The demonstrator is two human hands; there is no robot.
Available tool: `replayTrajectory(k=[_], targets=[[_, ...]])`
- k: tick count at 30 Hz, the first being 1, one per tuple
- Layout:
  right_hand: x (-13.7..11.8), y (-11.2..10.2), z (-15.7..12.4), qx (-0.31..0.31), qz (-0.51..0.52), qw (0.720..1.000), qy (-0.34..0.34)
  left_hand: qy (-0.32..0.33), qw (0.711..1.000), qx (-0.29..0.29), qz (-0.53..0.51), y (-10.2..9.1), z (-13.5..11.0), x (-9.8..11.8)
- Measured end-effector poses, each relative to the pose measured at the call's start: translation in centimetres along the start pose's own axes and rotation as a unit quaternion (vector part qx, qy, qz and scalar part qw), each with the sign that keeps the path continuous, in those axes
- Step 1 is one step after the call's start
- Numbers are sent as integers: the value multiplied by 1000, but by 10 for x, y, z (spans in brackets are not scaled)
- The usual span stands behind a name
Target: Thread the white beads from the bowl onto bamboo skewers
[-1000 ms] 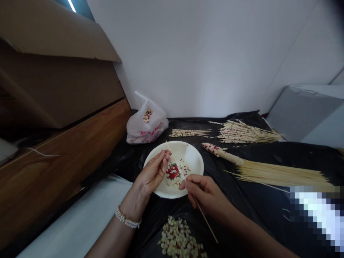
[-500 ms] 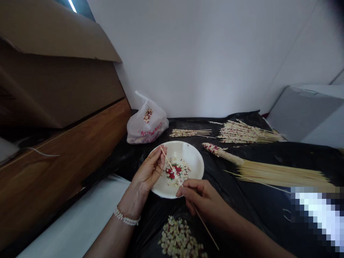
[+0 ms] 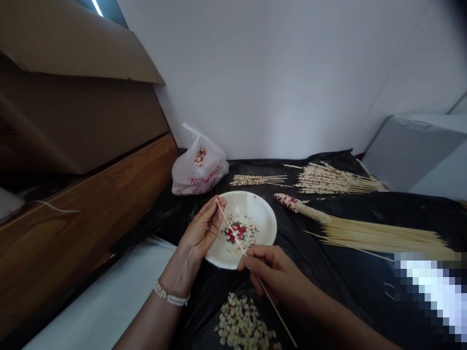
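Over the white bowl, a thin wooden skewer slants with its tip up to the left. Pale kernel-like pieces are threaded along its middle. My right hand is closed round the skewer just below them, and the bare lower end sticks out beneath. My left hand pinches at the upper tip, where a small pale kernel shows at the fingertips. Loose kernels lie in the bowl around its red flower print. A pile of pale, red-tinged kernels is in front of the bowl.
Behind the bowl are a knotted plastic bag and a small bunch of threaded skewers. A larger threaded bunch and a bundle of bare skewers lie right. Cardboard stands left, a white box right.
A small pale kernel now shows at the skewer's tip by my left fingers. My right hand and the threaded pieces have shifted slightly down and left.
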State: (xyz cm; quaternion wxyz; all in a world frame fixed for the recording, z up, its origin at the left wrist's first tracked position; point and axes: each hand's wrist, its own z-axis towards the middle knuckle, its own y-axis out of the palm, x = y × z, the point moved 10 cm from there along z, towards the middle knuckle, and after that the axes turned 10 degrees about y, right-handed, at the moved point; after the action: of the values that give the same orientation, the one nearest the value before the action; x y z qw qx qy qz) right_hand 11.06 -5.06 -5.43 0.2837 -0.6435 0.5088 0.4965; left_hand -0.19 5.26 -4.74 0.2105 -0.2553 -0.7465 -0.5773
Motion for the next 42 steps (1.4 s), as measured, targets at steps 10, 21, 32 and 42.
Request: replayTrajectory(k=[10,21,32,42], targets=[[3,1,1,-7,15,1000,6,24,999,-20,34,4,0,3],[7,2,2,-23,42,999,15,56,996,-20,62,-2,4,5],[-1,-7,3,15,5,1000,-18,63,995,-16,79,-2,4,5],[0,-4,4,9,-17,999,-30,-27,999,20,-22,-5,4,-10]])
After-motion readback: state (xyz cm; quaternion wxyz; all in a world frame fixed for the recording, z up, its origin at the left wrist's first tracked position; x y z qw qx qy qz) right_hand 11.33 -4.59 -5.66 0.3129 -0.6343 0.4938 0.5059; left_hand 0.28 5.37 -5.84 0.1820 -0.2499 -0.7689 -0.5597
